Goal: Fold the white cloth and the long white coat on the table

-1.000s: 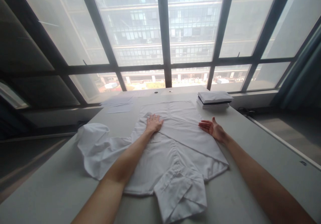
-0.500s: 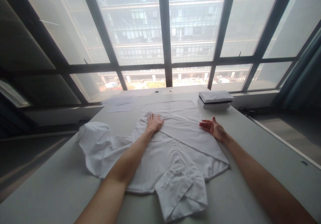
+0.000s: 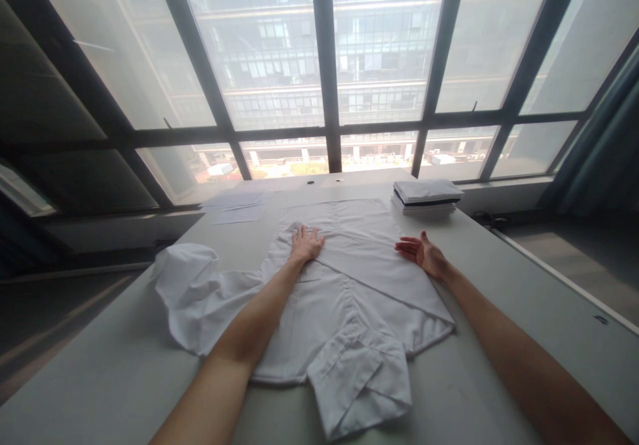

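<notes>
A white shirt (image 3: 324, 318) lies spread on the white table, its right side folded over across the body. One sleeve (image 3: 190, 292) stretches out to the left in loose wrinkles. The other sleeve (image 3: 364, 385) is folded and points toward me, past the shirt's near edge. My left hand (image 3: 307, 244) rests flat on the upper left of the shirt, fingers spread. At the folded right edge is my right hand (image 3: 422, 253), fingers stretched out with the palm turned inward; whether it touches the cloth I cannot tell.
A stack of folded white cloth (image 3: 426, 195) with a dark layer stands at the table's far right. Sheets of paper (image 3: 234, 207) lie at the far left. Beyond the table (image 3: 499, 338) is a large window with dark frames (image 3: 327, 66); a curtain (image 3: 594, 159) hangs at right.
The view has shifted very slightly. Both hands and the shirt stay in nearly the same places.
</notes>
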Demonstrator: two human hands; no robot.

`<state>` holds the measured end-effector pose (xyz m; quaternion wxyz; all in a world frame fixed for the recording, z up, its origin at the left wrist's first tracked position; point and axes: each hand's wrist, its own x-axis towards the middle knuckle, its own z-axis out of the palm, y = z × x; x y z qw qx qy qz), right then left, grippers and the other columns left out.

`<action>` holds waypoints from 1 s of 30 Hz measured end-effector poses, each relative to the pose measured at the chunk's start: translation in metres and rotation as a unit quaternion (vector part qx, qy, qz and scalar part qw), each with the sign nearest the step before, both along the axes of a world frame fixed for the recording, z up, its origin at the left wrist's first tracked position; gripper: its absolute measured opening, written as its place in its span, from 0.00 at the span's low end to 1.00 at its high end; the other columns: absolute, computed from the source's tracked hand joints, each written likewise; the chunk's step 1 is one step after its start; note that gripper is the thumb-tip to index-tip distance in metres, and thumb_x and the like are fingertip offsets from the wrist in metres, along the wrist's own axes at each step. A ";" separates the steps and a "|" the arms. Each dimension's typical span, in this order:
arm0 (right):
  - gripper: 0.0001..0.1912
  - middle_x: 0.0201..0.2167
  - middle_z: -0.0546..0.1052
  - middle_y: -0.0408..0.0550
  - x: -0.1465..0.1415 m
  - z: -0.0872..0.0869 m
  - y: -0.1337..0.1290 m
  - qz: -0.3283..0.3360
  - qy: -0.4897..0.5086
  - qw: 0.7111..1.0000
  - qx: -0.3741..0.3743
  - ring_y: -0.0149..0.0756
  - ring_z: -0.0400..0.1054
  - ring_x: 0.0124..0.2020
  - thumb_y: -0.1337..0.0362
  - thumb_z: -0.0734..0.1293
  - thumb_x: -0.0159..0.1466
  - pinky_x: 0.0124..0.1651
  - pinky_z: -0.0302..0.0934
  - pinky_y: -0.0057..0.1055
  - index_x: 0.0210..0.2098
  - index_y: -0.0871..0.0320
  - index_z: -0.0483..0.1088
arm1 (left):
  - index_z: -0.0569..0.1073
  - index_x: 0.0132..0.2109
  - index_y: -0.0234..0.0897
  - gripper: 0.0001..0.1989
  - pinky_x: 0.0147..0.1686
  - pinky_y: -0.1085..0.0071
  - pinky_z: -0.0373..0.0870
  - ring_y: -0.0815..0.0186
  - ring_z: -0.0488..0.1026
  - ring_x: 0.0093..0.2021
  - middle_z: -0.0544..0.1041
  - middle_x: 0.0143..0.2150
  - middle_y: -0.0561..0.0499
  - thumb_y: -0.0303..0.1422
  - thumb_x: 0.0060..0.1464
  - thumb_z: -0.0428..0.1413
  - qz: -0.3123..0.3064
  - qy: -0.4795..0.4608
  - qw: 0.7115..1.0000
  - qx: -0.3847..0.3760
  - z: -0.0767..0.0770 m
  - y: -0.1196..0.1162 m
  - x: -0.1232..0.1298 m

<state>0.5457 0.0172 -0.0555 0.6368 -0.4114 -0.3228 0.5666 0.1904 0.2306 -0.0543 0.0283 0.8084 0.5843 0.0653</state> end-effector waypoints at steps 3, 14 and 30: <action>0.34 0.44 0.83 0.61 0.000 0.000 0.000 0.000 0.000 1.000 -0.001 0.44 0.79 0.49 0.49 0.46 0.76 0.65 0.64 0.44 0.44 0.61 0.78 | 0.56 0.75 0.39 0.36 0.70 0.41 0.43 0.42 0.42 0.76 0.51 0.76 0.35 0.53 0.69 0.41 -0.001 -0.004 1.000 0.001 0.000 0.000 0.000; 0.33 0.43 0.84 0.59 0.000 -0.003 0.002 -0.005 0.003 1.000 0.005 0.44 0.79 0.48 0.47 0.47 0.76 0.64 0.64 0.45 0.44 0.59 0.78 | 0.57 0.75 0.38 0.36 0.70 0.42 0.43 0.42 0.43 0.76 0.51 0.76 0.35 0.54 0.69 0.41 -0.001 -0.002 1.000 0.005 -0.001 0.000 0.000; 0.34 0.43 0.83 0.60 0.000 0.000 0.000 0.002 0.005 1.000 0.006 0.44 0.79 0.48 0.49 0.46 0.77 0.64 0.64 0.45 0.44 0.60 0.78 | 0.56 0.75 0.39 0.36 0.72 0.45 0.41 0.45 0.42 0.77 0.50 0.77 0.38 0.52 0.69 0.41 0.004 -0.005 1.000 -0.007 0.002 -0.002 0.001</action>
